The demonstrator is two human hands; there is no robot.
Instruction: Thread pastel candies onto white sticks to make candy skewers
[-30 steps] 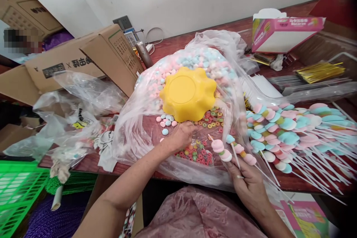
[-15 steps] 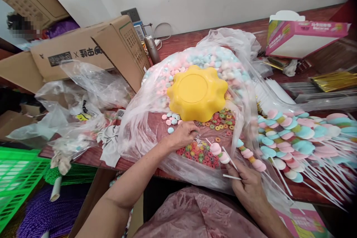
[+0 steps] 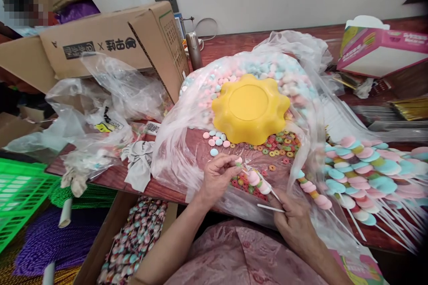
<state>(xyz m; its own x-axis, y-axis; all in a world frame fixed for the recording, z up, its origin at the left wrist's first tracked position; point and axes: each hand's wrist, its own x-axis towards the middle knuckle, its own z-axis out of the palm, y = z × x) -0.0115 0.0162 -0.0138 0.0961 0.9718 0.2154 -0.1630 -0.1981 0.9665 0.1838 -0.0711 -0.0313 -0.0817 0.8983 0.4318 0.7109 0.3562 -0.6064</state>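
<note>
Candy skewer (image 3: 257,182) lies at the near edge of the surface (image 3: 227,46), its stick pinched by the right hand (image 3: 294,220). Left hand (image 3: 217,178) fingers (image 3: 230,162) pinch a candy piece at its tip. Yellow bowl (image 3: 250,107) sits just beyond; finished skewers (image 3: 364,173) crowd the right.

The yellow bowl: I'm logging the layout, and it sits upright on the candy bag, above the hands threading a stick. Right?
Not upright: the head view shows the yellow bowl upside down, base up, on the candy bag. The rest holds.
</note>
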